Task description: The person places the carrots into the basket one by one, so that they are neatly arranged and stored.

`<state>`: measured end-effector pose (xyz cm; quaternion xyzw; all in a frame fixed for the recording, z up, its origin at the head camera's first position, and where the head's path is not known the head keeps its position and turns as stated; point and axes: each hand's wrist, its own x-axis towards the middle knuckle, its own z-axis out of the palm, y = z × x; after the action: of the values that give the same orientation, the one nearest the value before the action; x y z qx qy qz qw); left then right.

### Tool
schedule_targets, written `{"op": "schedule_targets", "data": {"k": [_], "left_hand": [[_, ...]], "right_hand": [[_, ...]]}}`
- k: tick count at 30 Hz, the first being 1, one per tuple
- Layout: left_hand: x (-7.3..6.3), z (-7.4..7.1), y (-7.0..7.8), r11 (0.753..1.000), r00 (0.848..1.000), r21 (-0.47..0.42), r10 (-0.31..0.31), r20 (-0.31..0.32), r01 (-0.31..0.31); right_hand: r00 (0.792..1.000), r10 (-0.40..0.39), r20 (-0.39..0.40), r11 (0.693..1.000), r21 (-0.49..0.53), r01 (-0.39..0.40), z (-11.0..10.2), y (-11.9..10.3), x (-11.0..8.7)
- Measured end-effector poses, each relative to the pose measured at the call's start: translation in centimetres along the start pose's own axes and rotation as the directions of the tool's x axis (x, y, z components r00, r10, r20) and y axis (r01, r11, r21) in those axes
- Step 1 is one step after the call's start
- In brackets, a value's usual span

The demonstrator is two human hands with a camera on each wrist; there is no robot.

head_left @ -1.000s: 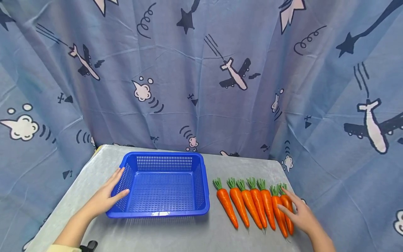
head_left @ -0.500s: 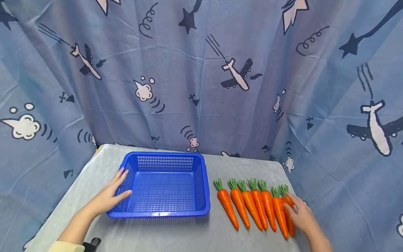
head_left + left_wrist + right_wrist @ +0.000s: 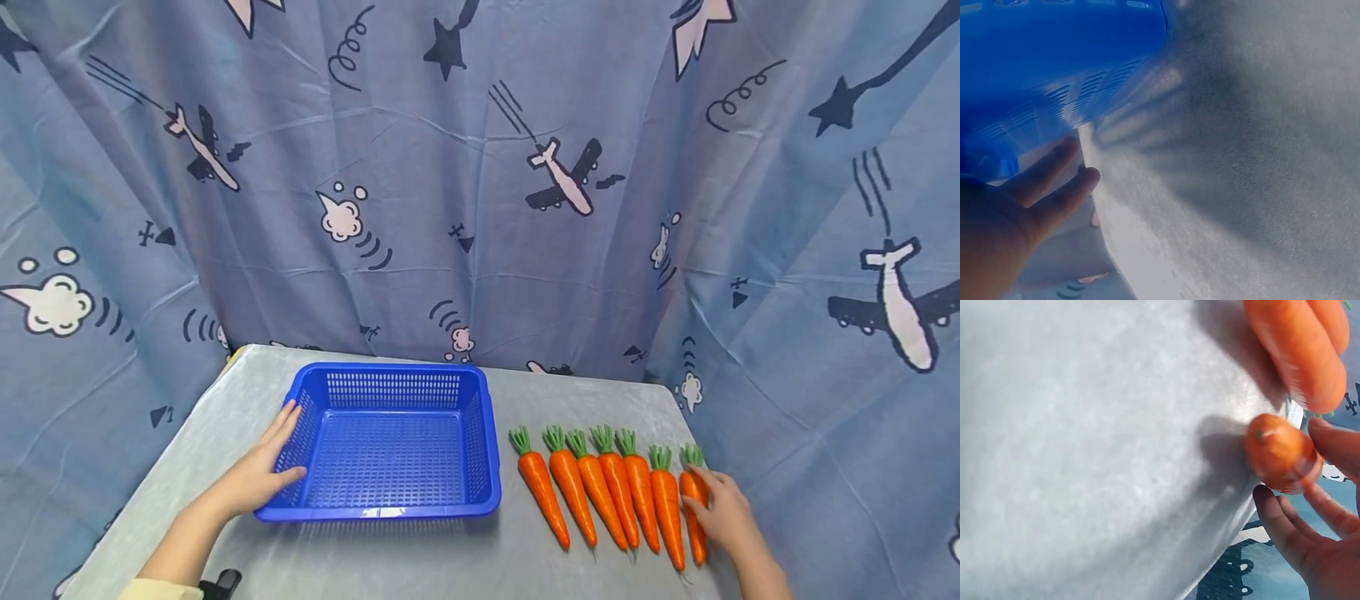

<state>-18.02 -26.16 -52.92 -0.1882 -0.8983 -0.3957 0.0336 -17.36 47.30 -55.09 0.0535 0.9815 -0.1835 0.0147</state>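
Carrots (image 3: 615,490) lie outside blue basket (image 3: 382,510).

Head view looks forward and down from above, farthest back, taking in the blue basket (image 3: 375,510), the carrots (image 3: 617,492) and the curtain (image 3: 420,200). Left wrist view sits close by the left hand (image 3: 997,231), facing the basket's outside, which head shares; right wrist view, close by the right hand (image 3: 1335,562), faces carrot tips, also in head.
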Motion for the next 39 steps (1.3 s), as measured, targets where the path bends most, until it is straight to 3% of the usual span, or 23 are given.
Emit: {"op": "schedule_targets", "data": {"k": [4,15,19,26,32,39], "left_hand": [[0.2,0.1,-0.1,1.0,1.0,0.012,-0.006,0.006,0.006],[0.4,-0.2,0.2,0.997,0.995,0.002,-0.08,0.065,0.08],[0.4,-0.2,0.1,0.995,0.993,-0.005,-0.098,0.072,0.098],[0.4,-0.3,0.2,0.993,0.99,0.0,-0.115,0.08,0.116],[0.3,-0.4,0.6,0.991,0.988,0.017,-0.131,0.086,0.13],[0.3,-0.5,0.9,0.991,0.988,0.037,-0.128,0.085,0.126]], "right_hand": [[0.996,0.078,0.053,0.997,0.016,-0.079,-0.1,0.3,0.1],[0.984,0.124,0.132,0.991,0.025,-0.128,-0.4,0.8,0.8],[0.991,0.092,0.093,0.995,0.014,-0.094,-0.8,0.7,0.7],[0.996,-0.029,-0.08,0.999,-0.015,0.028,-2.1,-0.5,0.0],[0.995,0.001,-0.099,0.999,0.032,0.002,-3.3,-2.5,-0.1],[0.994,-0.028,-0.104,0.996,0.085,0.037,-4.2,-5.4,-0.6]]}}
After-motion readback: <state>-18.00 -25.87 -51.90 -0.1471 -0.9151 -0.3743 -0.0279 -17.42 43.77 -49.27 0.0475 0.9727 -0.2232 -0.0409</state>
